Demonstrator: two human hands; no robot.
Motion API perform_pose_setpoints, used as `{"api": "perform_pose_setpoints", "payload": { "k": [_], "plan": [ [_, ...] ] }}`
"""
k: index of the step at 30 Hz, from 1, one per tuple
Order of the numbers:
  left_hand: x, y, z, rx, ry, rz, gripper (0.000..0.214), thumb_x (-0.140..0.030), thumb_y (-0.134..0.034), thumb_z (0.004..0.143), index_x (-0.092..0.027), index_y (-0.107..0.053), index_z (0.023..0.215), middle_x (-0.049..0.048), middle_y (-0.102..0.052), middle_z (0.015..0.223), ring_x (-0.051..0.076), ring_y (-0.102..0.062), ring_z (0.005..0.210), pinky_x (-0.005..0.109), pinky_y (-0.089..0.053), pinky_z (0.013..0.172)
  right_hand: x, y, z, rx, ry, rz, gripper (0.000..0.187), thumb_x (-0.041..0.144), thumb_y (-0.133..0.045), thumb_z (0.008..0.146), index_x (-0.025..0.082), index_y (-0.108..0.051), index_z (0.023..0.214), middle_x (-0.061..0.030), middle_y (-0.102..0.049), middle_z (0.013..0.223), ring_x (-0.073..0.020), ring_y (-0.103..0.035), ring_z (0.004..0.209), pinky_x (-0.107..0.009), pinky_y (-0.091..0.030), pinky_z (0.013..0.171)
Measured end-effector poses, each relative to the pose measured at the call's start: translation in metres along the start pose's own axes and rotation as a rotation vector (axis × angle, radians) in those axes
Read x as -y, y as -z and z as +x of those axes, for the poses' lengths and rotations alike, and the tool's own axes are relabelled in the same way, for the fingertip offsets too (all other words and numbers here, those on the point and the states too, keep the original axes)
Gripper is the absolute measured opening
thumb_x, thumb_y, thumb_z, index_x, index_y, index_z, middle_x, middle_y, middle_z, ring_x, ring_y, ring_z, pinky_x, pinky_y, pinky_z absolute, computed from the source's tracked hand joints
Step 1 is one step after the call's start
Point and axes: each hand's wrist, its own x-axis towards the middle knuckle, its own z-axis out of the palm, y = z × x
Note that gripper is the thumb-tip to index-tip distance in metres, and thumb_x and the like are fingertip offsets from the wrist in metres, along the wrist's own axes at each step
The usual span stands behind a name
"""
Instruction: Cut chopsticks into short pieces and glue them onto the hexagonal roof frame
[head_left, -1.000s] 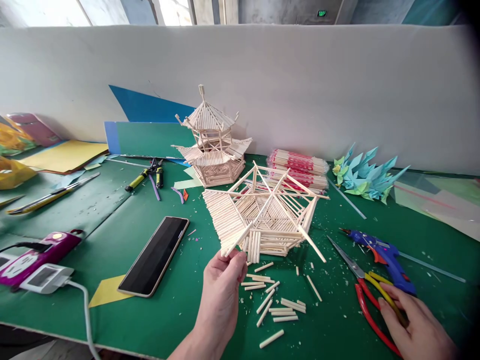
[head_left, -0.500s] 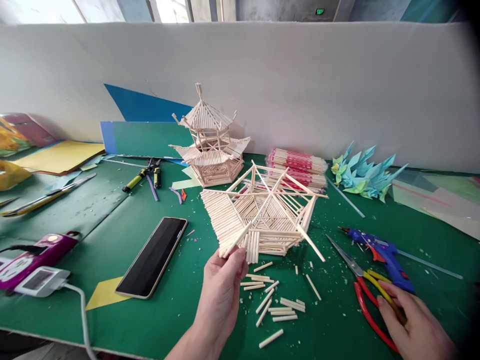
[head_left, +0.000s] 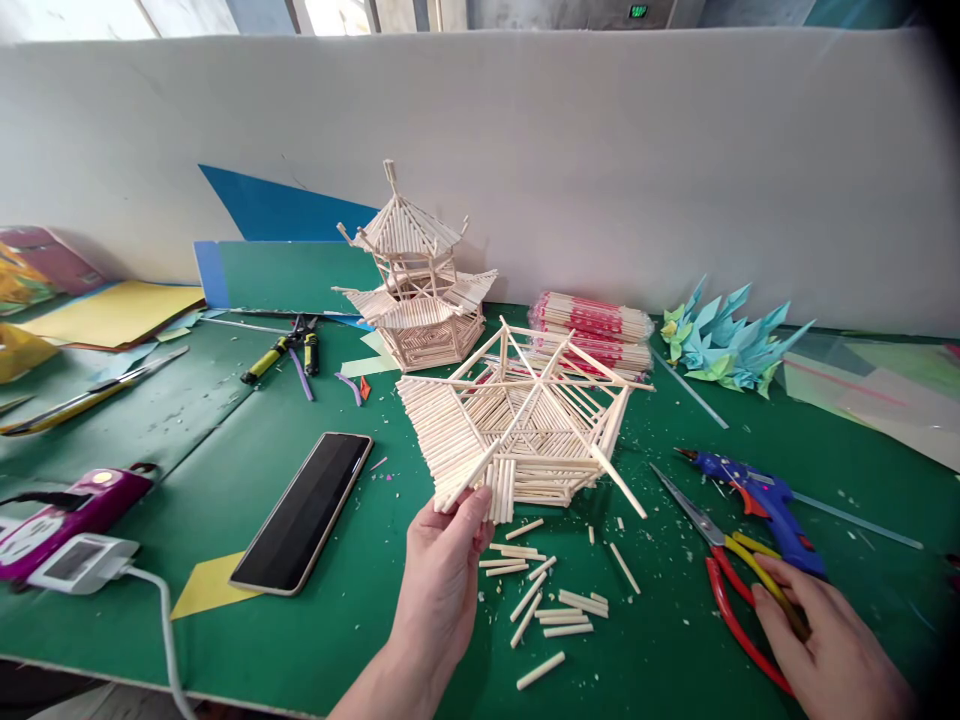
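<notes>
One green tabletop [head_left: 292, 660] carried the whole scene. Its tallest piece, a tiered stick pagoda [head_left: 417, 312], stood toward the rear. In front of it, at the middle of the tabletop, sat a many-sided stick frame [head_left: 540, 470], its roof slatted on the left and mostly bare spars elsewhere. The left hand [head_left: 442, 565] pinched the frame's near-left corner between thumb and fingers; a twist or hard pull there would likely have strained the joints, and a passing wrist could have snagged the long spar jutting out at the near right.

To the right lay a blue glue gun [head_left: 757, 495] and, just beside it, red-and-yellow scissors [head_left: 709, 530], tips pointing away. The right hand [head_left: 832, 630] had its fingers at the yellow handle (whether closed around it or merely resting there, one could not tell). A hasty lift could have knocked the gun or swung the blades into the spar.

Smallest of all, short cut sticks [head_left: 568, 630] lay scattered before the frame, close enough to the left hand that a careless sweep might have sent them rolling.
</notes>
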Motion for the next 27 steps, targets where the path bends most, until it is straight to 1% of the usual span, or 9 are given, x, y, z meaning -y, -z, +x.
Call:
{"api": "perform_pose_setpoints", "payload": {
  "k": [4,10,13,18,27],
  "plan": [
    [0.0001,-0.0004,-0.0006,0.013,0.005,-0.002,0.014,-0.017,-0.072,0.064,-0.013,-0.06,0.06,-0.0056,-0.046,0.048,0.005,-0.037,0.047,0.016,-0.035,0.047,0.0034,-0.0001,0.0016,-0.003,-0.004,0.011,0.037,0.043,-0.036,0.084,0.018,-0.048,0.109,-0.0121,-0.054,0.104,-0.0283,-0.056,0.088,-0.042,-0.049,0.071],
    [-0.0002,0.0003,0.0004,0.023,0.006,0.0,0.01,-0.016,-0.071,0.066,-0.013,-0.062,0.062,-0.0061,-0.045,0.048,0.005,-0.037,0.047,0.016,-0.035,0.046,0.001,0.0006,-0.001,0.005,-0.012,0.035,0.038,0.044,-0.038,0.083,0.019,-0.049,0.108,-0.0119,-0.054,0.105,-0.0285,-0.056,0.087,-0.041,-0.049,0.068],
    [0.0004,0.0011,0.0014,0.032,0.011,0.004,0.011,-0.016,-0.071,0.066,-0.013,-0.061,0.06,-0.0061,-0.045,0.048,0.005,-0.037,0.047,0.016,-0.036,0.047,0.0015,0.0021,-0.0009,0.013,-0.028,0.037,0.038,0.045,-0.037,0.083,0.019,-0.049,0.108,-0.012,-0.054,0.105,-0.0287,-0.056,0.087,-0.041,-0.05,0.068],
    [-0.0003,0.0011,0.0026,0.046,0.01,0.013,0.01,-0.016,-0.07,0.066,-0.013,-0.062,0.062,-0.006,-0.045,0.049,0.005,-0.037,0.048,0.016,-0.036,0.047,0.0038,0.0034,0.0004,0.01,-0.022,0.027,0.037,0.044,-0.036,0.083,0.018,-0.049,0.107,-0.0121,-0.055,0.103,-0.0282,-0.056,0.087,-0.042,-0.048,0.073],
    [-0.0027,0.0005,0.0005,0.038,0.004,0.036,0.018,-0.017,-0.071,0.065,-0.014,-0.057,0.055,-0.0058,-0.043,0.047,0.006,-0.035,0.047,0.017,-0.033,0.046,0.0051,0.002,-0.0006,-0.02,0.005,0.021,0.037,0.044,-0.037,0.083,0.019,-0.05,0.106,-0.0127,-0.056,0.104,-0.0284,-0.058,0.087,-0.042,-0.049,0.072]
  ]
}}
